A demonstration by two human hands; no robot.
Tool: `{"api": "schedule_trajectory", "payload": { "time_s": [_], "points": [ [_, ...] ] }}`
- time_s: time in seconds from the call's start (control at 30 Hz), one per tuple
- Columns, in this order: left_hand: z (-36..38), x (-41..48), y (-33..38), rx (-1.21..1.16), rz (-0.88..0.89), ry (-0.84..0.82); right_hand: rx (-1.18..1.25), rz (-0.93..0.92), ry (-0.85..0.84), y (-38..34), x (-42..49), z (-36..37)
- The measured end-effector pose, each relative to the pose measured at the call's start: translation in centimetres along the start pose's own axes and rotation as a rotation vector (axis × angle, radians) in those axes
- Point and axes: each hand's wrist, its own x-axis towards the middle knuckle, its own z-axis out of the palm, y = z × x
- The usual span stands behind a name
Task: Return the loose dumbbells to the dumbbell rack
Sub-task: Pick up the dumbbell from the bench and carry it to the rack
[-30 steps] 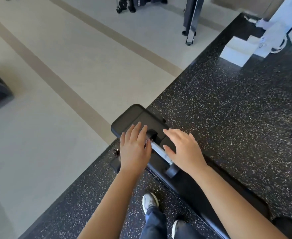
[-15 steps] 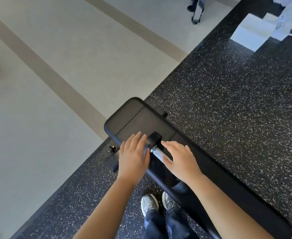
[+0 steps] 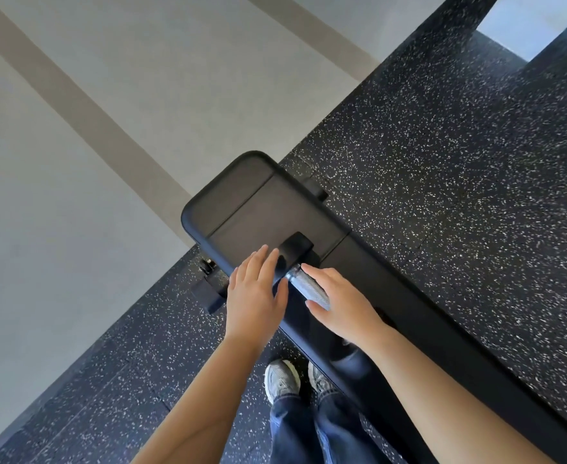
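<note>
**Both hands at a dumbbell lying on the bench**

Head view. A black padded bench point(image 3: 258, 209) runs diagonally over black speckled rubber flooring point(image 3: 442, 155). The far end of the bench reaches the edge of that flooring, where a pale smooth floor point(image 3: 74, 212) with tan stripes begins. On the near side of the bench, grey shoes point(image 3: 281, 380) and blue jeans point(image 3: 308, 430) stand on the rubber.

The dumbbell point(image 3: 308, 287) lies on top of the bench pad, along its length. Its black far head points toward the bench's far end, its knurled silver handle is bare in the middle, and its near head is mostly hidden under the right wrist.

The left hand point(image 3: 253, 296) lies flat on the bench, fingers straight and together, pressed against the side of the far head. The right hand point(image 3: 342, 306) lies over the handle with fingers nearly straight. Its forefinger and thumb sit on either side of the bar, touching it but not curled round it.
</note>
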Motion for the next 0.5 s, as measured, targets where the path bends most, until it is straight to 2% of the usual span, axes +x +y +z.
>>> {"api": "schedule_trajectory", "payload": {
  "time_s": [0.27, 0.5],
  "points": [
    [3.1, -0.2, -1.2, -0.086, -0.064, -0.039, 0.185, -0.006, -0.143, 2.8, 1.6, 1.6],
    [4.3, 0.0, -1.6, -0.174, -0.076, 0.016, 0.436, -0.010, -0.273, 3.3, 3.2, 0.7]
  ]
}}
